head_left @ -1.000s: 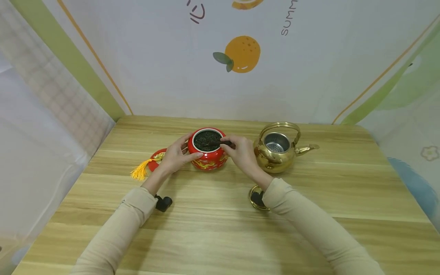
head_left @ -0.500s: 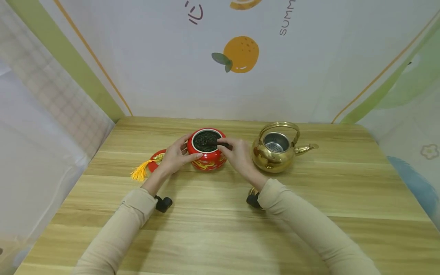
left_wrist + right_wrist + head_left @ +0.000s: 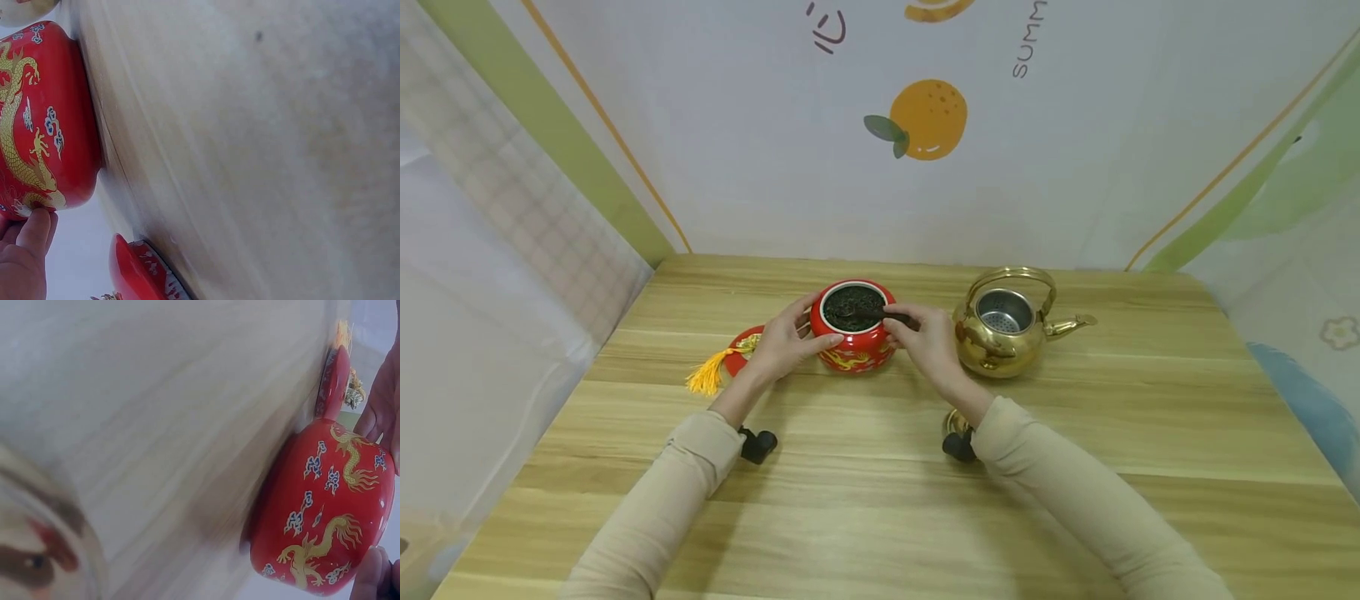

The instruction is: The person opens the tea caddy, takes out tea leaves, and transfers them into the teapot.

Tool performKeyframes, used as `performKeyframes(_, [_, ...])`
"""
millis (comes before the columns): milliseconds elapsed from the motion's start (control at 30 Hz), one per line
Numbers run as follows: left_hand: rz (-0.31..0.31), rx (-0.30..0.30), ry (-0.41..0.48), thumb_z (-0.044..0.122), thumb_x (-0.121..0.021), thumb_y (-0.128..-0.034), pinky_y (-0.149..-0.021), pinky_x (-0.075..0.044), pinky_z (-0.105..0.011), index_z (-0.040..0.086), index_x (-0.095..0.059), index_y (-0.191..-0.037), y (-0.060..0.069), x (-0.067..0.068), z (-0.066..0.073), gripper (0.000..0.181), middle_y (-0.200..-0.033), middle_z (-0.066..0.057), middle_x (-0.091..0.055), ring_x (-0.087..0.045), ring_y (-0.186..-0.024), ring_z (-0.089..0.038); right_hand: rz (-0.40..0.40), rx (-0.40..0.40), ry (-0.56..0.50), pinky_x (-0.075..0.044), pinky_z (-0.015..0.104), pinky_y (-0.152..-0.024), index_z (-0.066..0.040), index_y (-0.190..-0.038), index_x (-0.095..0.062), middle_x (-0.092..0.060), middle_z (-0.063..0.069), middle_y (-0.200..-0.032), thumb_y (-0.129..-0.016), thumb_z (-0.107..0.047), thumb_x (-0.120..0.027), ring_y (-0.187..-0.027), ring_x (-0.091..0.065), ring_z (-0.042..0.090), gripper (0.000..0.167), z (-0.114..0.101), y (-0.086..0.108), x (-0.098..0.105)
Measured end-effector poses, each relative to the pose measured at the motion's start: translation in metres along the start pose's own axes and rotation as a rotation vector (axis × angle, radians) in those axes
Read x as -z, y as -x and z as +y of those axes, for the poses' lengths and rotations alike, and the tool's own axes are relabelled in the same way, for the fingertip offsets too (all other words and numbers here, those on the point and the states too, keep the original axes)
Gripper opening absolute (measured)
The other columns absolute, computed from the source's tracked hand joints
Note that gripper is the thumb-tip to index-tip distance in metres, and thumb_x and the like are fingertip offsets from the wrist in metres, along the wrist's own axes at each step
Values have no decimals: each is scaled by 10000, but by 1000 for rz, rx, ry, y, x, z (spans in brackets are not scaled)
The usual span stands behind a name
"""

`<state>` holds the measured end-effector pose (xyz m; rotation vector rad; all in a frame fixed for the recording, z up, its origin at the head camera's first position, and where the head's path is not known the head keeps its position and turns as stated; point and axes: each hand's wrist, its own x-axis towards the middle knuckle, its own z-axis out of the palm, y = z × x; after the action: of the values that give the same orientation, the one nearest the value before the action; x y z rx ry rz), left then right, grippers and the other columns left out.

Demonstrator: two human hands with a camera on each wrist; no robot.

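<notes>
A round red tea jar [image 3: 852,358] with gold dragons stands upright, filled with dark tea leaves [image 3: 850,302]. My left hand [image 3: 784,340] holds its left side, thumb at the front and fingers behind. My right hand [image 3: 929,340] pinches the handle of a dark tea scoop [image 3: 874,315] at the jar's right rim. The scoop's head lies down among the leaves, partly buried. In the right wrist view the jar [image 3: 325,512] hides the scoop, and a few fingertips [image 3: 370,575] show at its mouth. The left wrist view shows fingers [image 3: 32,240] touching the jar [image 3: 47,119].
Right of the jar stands a gold teapot [image 3: 996,354] without its lid, a steel strainer [image 3: 1004,312] inside. Its gold lid [image 3: 955,420] lies nearer, partly behind the right wrist. The red jar lid [image 3: 734,362] with a yellow tassel [image 3: 705,375] lies at left. Fabric hangs behind the table.
My right hand and the scoop shift slightly left over the leaves, then slightly back to the right. The left hand and the jar stay in place.
</notes>
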<state>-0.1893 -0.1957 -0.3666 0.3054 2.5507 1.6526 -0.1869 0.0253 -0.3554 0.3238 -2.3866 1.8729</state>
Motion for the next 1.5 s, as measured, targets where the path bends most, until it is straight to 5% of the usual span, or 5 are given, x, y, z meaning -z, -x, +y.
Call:
performKeyframes(267, [-3, 2, -7, 178, -724, -834, -1071, -365, -424, 32, -265, -1472, -1, 0, 2, 800, -1499, -178, -309, -353, -1349, -350, -5, -14, -99, -583, 291, -655, 72, -1056, -676, -676, 272, -900, -873, 16, -626, -762, -665, 381, 198, 0, 5, 10])
performKeyframes(633, [-10, 12, 3, 199, -730, -830, -1058, -374, -445, 52, -250, -1481, 0, 2, 1, 821, -1500, -167, -313, -351, -1351, -347, 23, 6, -132, -578, 252, -641, 93, -1048, -672, -654, 325, -919, -855, 49, -632, -642, -648, 81, 202, -3, 14, 22])
performKeyframes(933, [0, 19, -21, 236, -723, -837, -1092, -333, -444, 67, -219, -1492, 2, 4, 2, 844, -1515, -177, -280, -304, -1380, -332, 41, 57, -161, -578, 249, -640, 109, -1069, -656, -648, 335, -902, -857, 41, -634, -638, -653, 83, 223, -12, 21, 33])
performKeyframes(1133, [40, -29, -49, 251, -721, -837, -1121, -295, -421, 68, -234, -1489, 6, 4, 3, 834, -1543, -109, -245, -257, -1406, -306, 36, 105, -168, -579, 260, -669, 102, -1062, -656, -643, 315, -882, -862, 19, -639, -679, -667, 98, 217, -19, 30, 47])
performKeyframes(1500, [139, -77, 83, 204, -727, -832, -1124, -298, -342, 46, -273, -1471, 16, -11, 27, 800, -1518, -93, -305, -306, -1392, -232, 79, 249, -165, -570, 225, -639, 96, -1051, -661, -690, -19, -790, -847, 35, -648, -685, -668, 82, 213, -25, 57, 82])
